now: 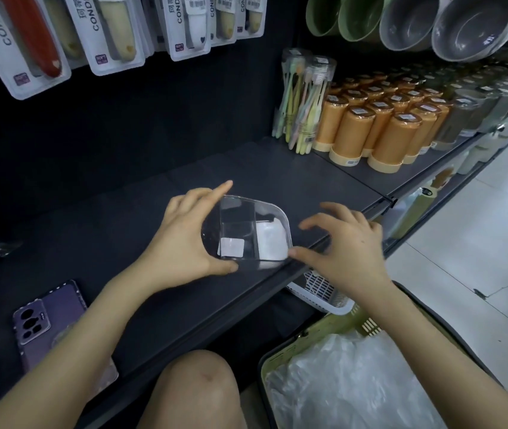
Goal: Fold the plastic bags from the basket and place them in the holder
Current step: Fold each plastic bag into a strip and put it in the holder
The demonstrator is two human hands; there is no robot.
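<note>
Left hand grips the clear holder; right hand hovers spread, perhaps touching it. Hanging packs read "CONDE".

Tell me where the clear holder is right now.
Head view, centre: the clear holder is at the front edge of the dark shelf, gripped by the left hand, with the right hand touching its right corner.
</note>
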